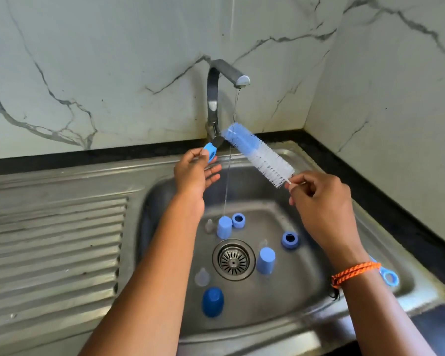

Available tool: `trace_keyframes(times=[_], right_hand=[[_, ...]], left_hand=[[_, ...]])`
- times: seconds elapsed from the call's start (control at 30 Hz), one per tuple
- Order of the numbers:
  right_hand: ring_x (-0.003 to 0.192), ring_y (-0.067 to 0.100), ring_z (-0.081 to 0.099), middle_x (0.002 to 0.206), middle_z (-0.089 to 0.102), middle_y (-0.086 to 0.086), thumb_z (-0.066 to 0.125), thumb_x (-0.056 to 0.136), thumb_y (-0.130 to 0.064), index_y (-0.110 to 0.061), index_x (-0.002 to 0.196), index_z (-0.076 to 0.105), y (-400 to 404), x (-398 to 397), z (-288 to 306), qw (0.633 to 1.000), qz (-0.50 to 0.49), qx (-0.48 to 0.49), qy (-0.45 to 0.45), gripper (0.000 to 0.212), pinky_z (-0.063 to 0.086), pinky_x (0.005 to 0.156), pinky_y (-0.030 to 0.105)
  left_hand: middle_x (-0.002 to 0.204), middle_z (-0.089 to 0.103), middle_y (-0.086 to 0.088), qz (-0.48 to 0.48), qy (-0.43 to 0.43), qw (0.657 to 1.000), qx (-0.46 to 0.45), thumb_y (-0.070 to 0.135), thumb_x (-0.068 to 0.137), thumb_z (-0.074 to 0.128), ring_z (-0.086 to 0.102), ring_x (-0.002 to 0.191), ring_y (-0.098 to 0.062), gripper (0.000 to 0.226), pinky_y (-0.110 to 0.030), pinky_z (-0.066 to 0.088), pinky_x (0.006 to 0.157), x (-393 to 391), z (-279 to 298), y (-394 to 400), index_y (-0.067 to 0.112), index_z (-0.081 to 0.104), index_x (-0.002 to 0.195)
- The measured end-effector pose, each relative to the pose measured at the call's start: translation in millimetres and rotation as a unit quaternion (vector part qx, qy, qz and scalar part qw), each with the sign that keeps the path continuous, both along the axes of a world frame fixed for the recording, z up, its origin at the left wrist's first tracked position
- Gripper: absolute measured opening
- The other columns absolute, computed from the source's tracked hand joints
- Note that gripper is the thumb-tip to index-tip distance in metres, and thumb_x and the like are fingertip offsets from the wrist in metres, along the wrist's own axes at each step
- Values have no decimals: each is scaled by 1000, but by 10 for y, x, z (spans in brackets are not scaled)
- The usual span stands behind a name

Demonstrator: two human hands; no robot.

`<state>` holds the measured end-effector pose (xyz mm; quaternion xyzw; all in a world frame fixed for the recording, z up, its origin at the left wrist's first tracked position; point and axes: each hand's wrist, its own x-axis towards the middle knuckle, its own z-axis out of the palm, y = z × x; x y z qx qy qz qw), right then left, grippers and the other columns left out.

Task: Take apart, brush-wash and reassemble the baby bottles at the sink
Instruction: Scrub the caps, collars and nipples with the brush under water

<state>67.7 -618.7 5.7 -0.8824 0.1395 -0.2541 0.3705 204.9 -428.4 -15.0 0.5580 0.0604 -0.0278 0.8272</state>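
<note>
Head view, over a steel sink (pixel 316 160) with a ribbed drainboard (pixel 54 242) to the left and marble wall behind. Left forearm reaching up from the lower edge, left hand (pixel 194 173) raised above the basin just left of the thin water stream (pixel 229 165) falling from the faucet (pixel 225 75). Thumb and forefinger pinching a small blue screw ring (pixel 210 151), remaining fingers loosely extended toward the stream. Right forearm coming in from the lower right, orange braided wristband (pixel 355 272) at the wrist, right hand (pixel 321 199) lifted at about the same height on the stream's other side. Fingers curled, fingertips pinching the thin wire stem of a bottle brush (pixel 258 154); bristle head slanting up and left, white near the hand, blue at the tip, crossing the stream close to the faucet base. Down in the basin around the drain (pixel 233 259): two pale blue caps (pixel 224 227) (pixel 266 260) standing upright, a darker blue cap (pixel 212 301) nearer the camera, two blue rings (pixel 238 220) (pixel 289 240), and clear teats (pixel 202 276), blurred. Blue looped handle (pixel 389 277) on the rim behind the right wrist, partly hidden.
</note>
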Motion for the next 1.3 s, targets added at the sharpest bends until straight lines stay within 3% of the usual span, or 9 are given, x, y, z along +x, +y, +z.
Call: trace_keyframes(times=[0.27, 0.43, 0.57, 0.67, 0.83, 0.97, 1.03, 1.13, 1.3], right_hand=[[56, 17, 51, 60, 59, -8, 67, 92, -14, -29, 93, 74, 104, -69, -1, 998, 19, -58, -34, 17, 49, 58, 39], [49, 17, 55, 61, 61, -6, 62, 97, -19, -30, 95, 69, 166, -42, -33, 995, 9, -91, -29, 12, 49, 52, 37], [58, 24, 58, 66, 65, -5, 63, 97, -20, -29, 100, 72, 171, -32, -36, 995, -7, -93, -31, 13, 53, 58, 43], [63, 21, 61, 73, 69, -8, 66, 96, -21, -30, 104, 75, 173, -50, -24, 995, 11, -93, -27, 15, 55, 61, 44], [65, 11, 60, 70, 65, -16, 68, 96, -14, -28, 105, 80, 214, -55, -20, 992, 74, -97, 1, 20, 50, 64, 33], [56, 5, 58, 69, 64, -15, 57, 98, -2, -19, 110, 81, 173, -57, -19, 996, 65, -65, 0, 31, 38, 56, 12], [60, 9, 60, 71, 67, -9, 57, 97, 0, -17, 107, 80, 134, -52, -7, 997, 41, -68, -5, 30, 42, 60, 14], [69, 16, 64, 73, 71, -3, 59, 93, 0, -13, 99, 80, 93, -19, -19, 998, 9, -62, -3, 25, 50, 71, 31], [70, 11, 65, 73, 71, -10, 65, 94, -2, -20, 99, 80, 168, -18, -70, 994, 56, -91, -24, 24, 51, 68, 28]], left_hand=[[101, 70, -23, 62, -19, 998, -13, 4, 105, 57, 67, 91, -34, 11, -33, 59, 78, 48, -21, -127, 6, 67, 110], [110, 73, -24, 12, -51, 998, -26, 6, 105, 59, 72, 95, -31, 12, -30, 61, 81, -6, -16, -179, 5, 68, 114], [105, 74, -21, -11, -55, 998, -25, 5, 103, 61, 73, 93, -31, 16, -28, 60, 77, -76, -29, -282, 1, 68, 117], [94, 74, -16, 41, -57, 997, -28, 1, 101, 63, 72, 86, -26, 10, -29, 60, 74, -71, -18, -279, 4, 71, 104], [93, 74, -20, 146, -3, 989, -4, 1, 101, 63, 68, 74, -20, 14, -34, 58, 72, -14, -113, -177, 11, 72, 98], [96, 77, -14, 84, 1, 996, 5, 5, 101, 64, 69, 68, -17, 12, -26, 54, 58, -95, -109, -246, 9, 73, 109], [97, 79, -11, 21, -18, 999, 25, 10, 101, 66, 72, 73, -19, 10, -27, 55, 60, -126, -84, -267, 15, 75, 104], [94, 80, -2, -20, -29, 999, 41, 14, 101, 67, 75, 78, -17, 12, -30, 59, 66, -146, -67, -275, 24, 74, 97], [101, 80, -11, 62, 19, 998, 24, 11, 102, 64, 74, 75, -18, 12, -30, 54, 62, -61, -73, -180, 15, 73, 108]])
